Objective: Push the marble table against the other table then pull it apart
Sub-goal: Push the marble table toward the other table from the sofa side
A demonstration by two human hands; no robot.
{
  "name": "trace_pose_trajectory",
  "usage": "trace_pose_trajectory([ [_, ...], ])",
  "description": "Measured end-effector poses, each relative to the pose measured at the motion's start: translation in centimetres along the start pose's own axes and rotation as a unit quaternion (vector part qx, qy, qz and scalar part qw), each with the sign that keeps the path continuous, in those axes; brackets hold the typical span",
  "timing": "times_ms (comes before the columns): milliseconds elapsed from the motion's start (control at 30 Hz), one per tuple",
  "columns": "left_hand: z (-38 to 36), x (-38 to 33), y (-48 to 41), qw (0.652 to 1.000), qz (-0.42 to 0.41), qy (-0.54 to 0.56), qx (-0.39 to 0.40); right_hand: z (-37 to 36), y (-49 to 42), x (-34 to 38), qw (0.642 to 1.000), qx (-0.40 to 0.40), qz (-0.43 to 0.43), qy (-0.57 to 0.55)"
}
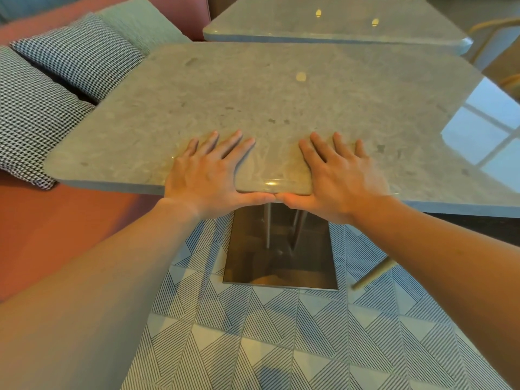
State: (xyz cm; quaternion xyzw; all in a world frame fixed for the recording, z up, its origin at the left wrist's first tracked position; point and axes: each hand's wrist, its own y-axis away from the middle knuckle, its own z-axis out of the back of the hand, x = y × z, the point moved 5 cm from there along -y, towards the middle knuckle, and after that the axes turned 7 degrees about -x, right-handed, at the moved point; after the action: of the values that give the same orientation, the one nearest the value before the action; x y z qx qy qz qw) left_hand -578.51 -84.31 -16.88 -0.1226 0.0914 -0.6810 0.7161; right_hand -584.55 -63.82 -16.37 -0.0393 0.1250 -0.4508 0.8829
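At the near edge of the marble desk (281,108), both hands (209,175) (342,175) are laid flat, fingers spread, thumbs hooked underneath. Force is best applied evenly toward the far desk (337,21), nearly touching.

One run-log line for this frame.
left hand: gripping near edge | right hand: gripping near edge | marble table: near other table, contact unclear

Grey polished marble table (281,108) level, near edge foremost, just short of the other table (337,23).
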Motion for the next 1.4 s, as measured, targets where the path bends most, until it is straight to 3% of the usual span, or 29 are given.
trace_pose_trajectory([
  [1400,-0.2,3.7,-3.0,1.0,-0.02,0.013,0.002,-0.4,-4.1,2.2,1.0,-0.002,-0.02,0.001],
])
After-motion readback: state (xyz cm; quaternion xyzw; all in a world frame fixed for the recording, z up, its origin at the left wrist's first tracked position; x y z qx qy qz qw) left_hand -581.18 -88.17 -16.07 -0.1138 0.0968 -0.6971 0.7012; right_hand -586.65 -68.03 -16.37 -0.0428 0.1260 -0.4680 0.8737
